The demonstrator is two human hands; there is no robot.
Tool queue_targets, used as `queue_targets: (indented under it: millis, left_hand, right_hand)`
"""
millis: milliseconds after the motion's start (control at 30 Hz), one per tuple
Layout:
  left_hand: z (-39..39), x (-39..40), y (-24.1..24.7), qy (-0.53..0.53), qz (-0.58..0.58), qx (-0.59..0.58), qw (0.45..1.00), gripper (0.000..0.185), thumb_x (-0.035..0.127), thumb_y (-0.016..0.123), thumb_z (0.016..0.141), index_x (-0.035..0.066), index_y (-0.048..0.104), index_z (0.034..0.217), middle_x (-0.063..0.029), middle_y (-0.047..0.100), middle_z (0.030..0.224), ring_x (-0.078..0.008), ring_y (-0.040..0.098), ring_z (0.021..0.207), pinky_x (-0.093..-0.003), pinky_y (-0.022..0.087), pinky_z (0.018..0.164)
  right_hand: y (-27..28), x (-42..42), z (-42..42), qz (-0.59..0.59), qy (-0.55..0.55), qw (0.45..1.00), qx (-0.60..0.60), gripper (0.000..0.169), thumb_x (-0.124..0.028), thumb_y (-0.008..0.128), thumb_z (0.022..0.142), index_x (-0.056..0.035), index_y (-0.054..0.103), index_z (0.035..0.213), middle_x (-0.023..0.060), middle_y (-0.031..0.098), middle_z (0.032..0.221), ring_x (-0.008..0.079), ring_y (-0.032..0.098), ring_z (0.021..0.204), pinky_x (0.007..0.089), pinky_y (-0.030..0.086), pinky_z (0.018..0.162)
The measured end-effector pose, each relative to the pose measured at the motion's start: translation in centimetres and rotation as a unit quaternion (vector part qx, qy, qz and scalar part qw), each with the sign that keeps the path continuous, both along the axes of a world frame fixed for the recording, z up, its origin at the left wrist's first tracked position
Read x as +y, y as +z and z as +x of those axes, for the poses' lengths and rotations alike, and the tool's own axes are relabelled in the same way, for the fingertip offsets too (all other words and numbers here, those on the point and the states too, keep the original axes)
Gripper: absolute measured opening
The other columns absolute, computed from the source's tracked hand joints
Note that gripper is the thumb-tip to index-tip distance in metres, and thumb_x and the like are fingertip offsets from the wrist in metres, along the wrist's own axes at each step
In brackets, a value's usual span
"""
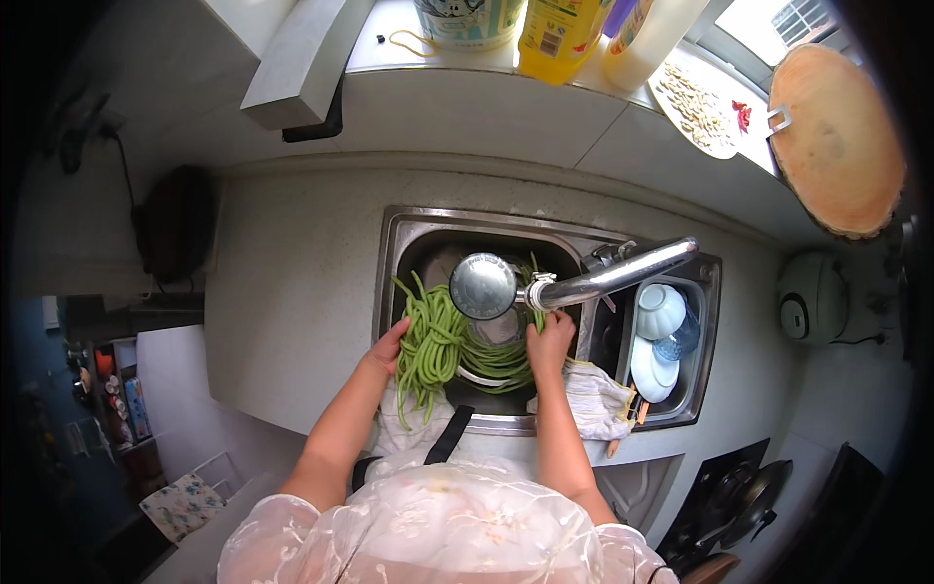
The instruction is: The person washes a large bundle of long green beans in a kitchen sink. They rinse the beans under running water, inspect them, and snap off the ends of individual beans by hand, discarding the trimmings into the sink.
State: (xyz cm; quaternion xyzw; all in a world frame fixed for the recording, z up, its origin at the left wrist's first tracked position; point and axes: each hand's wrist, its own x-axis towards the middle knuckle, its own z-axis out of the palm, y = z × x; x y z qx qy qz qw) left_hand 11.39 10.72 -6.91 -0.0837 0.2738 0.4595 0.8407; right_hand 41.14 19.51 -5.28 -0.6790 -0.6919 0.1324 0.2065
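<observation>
Long green beans (pixel 430 336) lie bunched over the left part of a stainless steel sink (pixel 387 255), some hanging past its front rim. My left hand (pixel 388 346) cups the left side of this bunch. More beans (pixel 496 358) coil in a bowl or basin inside the sink, partly hidden by the bunch and the tap. My right hand (pixel 551 336) grips several beans at the right side of the basin. Above them a chrome tap (pixel 620 274) reaches in from the right, its round filter head (pixel 483 286) between my hands.
White bowls and plates (pixel 655 369) sit in the smaller right basin. A white cloth (pixel 595 398) drapes over the front rim. On the ledge stand a yellow bottle (pixel 558 40), a plate of peanuts (pixel 693 109) and a round wooden board (pixel 835 142). A rice cooker (pixel 811 298) is at right.
</observation>
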Motion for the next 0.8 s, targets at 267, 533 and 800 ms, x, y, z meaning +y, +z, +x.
queue_targets:
  millis: [267,533,800]
  left_hand:
    - [1.0,1.9,0.2,-0.041,-0.004,-0.014,0.999,0.056,0.043,0.063,0.085,0.006,0.053,0.126,-0.0132,0.061,0.119,-0.0261,0.061,0.105,-0.0426,0.049,0.094]
    - [6.0,5.9,2.3,-0.131,-0.007,0.340,0.931,0.070,0.033,0.067,0.084,0.001,0.032,0.136,-0.0128,0.053,0.124,-0.0201,0.056,0.109,-0.0350,0.047,0.092]
    - [10.6,5.1,11.4,-0.300,0.332,0.790,0.419,0.064,0.017,0.072,0.068,0.001,0.044,0.124,-0.0190,0.054,0.110,-0.0387,0.056,0.095,-0.0444,0.048,0.082]
  right_hand:
    - [-0.5,0.5,0.5,-0.418,-0.131,0.625,0.646,0.013,-0.012,0.055,0.088,-0.0054,0.053,0.099,0.0011,0.050,0.065,0.0110,0.044,0.050,0.0278,0.039,0.050]
    - [13.8,-0.8,3.7,-0.363,-0.121,0.756,0.531,0.014,-0.015,0.053,0.093,-0.0060,0.053,0.103,-0.0051,0.039,0.060,0.0058,0.032,0.044,0.0230,0.029,0.042]
    - [15.1,-3.1,3.4,-0.298,0.026,0.927,0.226,0.031,-0.023,0.067,0.082,0.0057,0.056,0.089,0.0231,0.062,0.079,0.0335,0.060,0.069,0.0398,0.047,0.067]
